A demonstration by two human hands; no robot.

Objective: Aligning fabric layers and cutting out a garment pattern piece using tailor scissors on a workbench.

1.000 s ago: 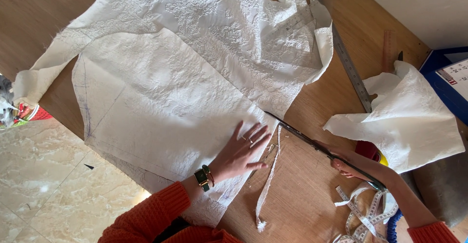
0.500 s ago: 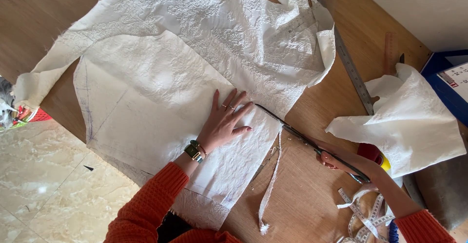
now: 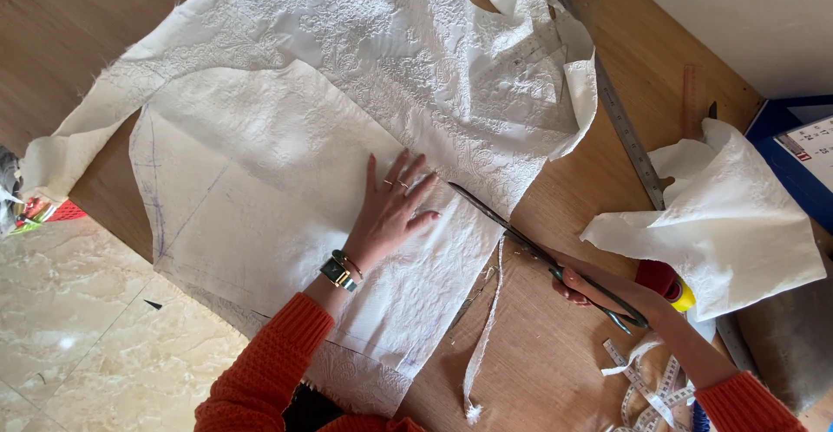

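One pair of scissors sits held in the right hand; the left hand presses flat, fingers spread, on one white embossed cloth.

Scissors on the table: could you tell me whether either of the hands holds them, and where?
The right hand holds the scissors by the handle loops; the left hand lies flat on the white fabric.

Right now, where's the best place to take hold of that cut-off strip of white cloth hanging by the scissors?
Probably the strip's free lower end, from the near table edge: it lies loose on bare wood, while its top sits beside the scissors.
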